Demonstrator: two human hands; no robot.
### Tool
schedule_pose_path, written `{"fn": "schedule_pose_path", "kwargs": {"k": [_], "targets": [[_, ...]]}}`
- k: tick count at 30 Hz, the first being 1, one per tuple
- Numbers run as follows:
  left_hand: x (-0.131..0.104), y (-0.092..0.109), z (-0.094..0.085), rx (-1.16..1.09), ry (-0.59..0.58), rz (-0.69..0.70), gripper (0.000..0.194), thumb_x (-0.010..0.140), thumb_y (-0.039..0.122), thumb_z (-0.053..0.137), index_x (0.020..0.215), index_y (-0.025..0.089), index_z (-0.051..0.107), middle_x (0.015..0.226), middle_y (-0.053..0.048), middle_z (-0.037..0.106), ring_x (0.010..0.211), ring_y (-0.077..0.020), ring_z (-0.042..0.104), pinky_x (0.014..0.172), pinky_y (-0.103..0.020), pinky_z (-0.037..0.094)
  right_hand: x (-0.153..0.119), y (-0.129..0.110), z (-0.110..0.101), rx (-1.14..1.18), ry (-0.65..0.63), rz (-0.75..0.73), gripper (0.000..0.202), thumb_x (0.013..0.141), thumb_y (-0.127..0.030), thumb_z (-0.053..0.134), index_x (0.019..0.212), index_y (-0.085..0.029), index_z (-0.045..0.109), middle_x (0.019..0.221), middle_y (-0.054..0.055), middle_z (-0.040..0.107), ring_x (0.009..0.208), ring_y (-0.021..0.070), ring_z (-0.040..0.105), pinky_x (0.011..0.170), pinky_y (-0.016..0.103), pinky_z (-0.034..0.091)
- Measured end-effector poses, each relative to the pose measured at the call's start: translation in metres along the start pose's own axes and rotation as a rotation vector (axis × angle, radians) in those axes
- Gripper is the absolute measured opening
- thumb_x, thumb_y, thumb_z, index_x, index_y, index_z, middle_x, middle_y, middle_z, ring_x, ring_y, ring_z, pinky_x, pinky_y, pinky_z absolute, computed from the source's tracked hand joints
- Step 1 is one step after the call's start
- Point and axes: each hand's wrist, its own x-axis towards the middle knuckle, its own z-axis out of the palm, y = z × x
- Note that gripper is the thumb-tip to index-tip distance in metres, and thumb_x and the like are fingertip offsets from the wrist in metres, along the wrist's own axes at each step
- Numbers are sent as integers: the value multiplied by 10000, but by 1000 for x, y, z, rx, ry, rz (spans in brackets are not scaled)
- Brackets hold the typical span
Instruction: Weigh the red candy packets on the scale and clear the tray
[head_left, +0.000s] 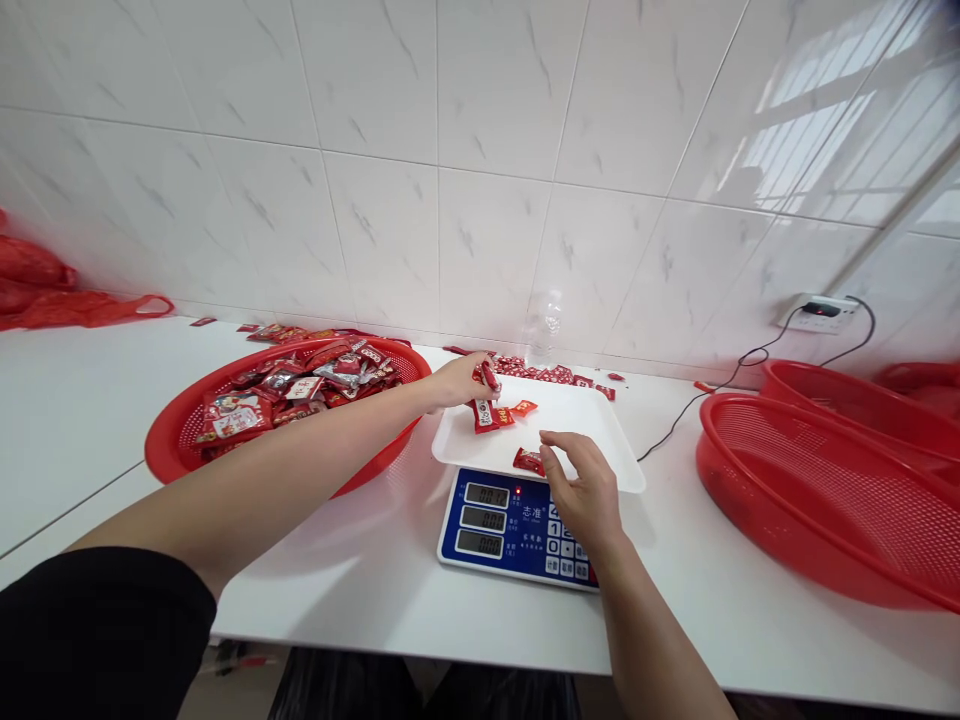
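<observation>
Over the far left of the white weighing pan (577, 395), my left hand (459, 384) has its fingers closed on a small red snack packet (490, 378). Just below it, a red packet with a white label (487, 414) and an orange-red wrapper (523, 408) are on the pan; whether my fingers touch the labelled one is unclear. My right hand (585, 485) hovers at the pan's front edge, thumb and fingers apart. Close to its thumb lies another small red packet (529, 460). The blue digital scale (517, 530) beneath has three lit displays and a keypad partly hidden by my right hand.
On the left stands a red plastic basket (169, 440) heaped with red packets (304, 385). Loose red packets (532, 371) and a clear bottle (544, 330) line the tiled wall. Red baskets (802, 520) stand right, near a cable (679, 405) and wall socket (821, 313). Red bags (45, 280) sit far left.
</observation>
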Motion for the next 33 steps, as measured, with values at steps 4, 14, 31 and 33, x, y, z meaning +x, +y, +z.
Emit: {"fn": "schedule_pose_path", "kwargs": {"k": [4,14,31,33], "targets": [[-1,-4,-4,21,59,7,359,630,196,762,899,188,525,818,-7,652,770,-187,659,644,-297,531,-1,-1,0,6,-8,15,189,923,-265,505,1043,-234,647,970,64,699,951,208,639,810,378,542],[4,-7,-6,50,94,129,330,631,214,752,871,183,527,786,10,647,798,-162,631,716,-283,487,-1,3,3,-129,-107,-2,215,929,-317,503,1077,-227,632,990,65,703,948,218,641,823,389,513],[-5,-11,-9,292,86,118,297,620,158,691,868,198,533,818,11,678,805,-182,641,693,-278,475,-2,2,3,-119,-389,24,226,934,-271,491,1115,-244,624,1108,38,682,1005,216,616,842,376,517],[-5,-13,-8,341,105,121,279,612,150,695,837,198,536,817,13,679,813,-185,640,714,-284,475,-2,3,4,-92,-372,40,239,931,-274,494,1130,-242,623,1115,45,677,1014,220,606,855,379,514]]}}
